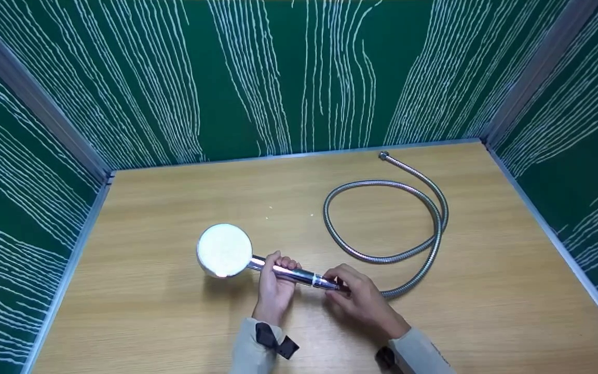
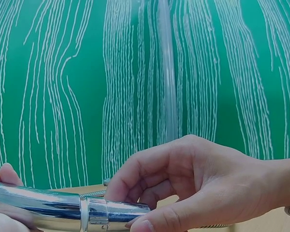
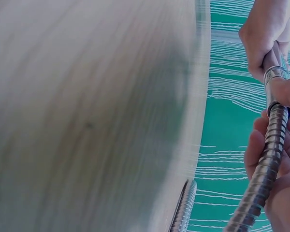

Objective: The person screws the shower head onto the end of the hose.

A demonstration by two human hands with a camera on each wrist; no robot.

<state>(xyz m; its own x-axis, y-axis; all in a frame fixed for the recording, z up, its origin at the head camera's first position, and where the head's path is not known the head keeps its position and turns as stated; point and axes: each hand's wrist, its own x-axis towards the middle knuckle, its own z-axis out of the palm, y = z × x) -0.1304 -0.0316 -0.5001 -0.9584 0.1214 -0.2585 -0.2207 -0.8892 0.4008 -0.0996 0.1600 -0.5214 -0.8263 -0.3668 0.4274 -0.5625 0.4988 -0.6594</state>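
My left hand (image 1: pixel 276 291) grips the chrome handle of a shower head (image 1: pixel 225 250). Its round pale face points up at the left, above the wooden table. At the handle's other end sits a tapered chrome hose connector (image 2: pixel 121 215), which my right hand (image 1: pixel 364 301) pinches between thumb and fingers. From that connector runs a ribbed metal shower hose (image 3: pixel 263 179), passing along the right palm in the right wrist view. Part of the joint lies hidden behind the right fingers in the head view.
The hose lies in a loop on the right of the wooden table (image 1: pixel 148 208), its free end nut (image 1: pixel 383 155) near the back edge. A few tiny pale specks lie mid-table. Green walls (image 1: pixel 320 78) with white wavy lines enclose the back and sides.
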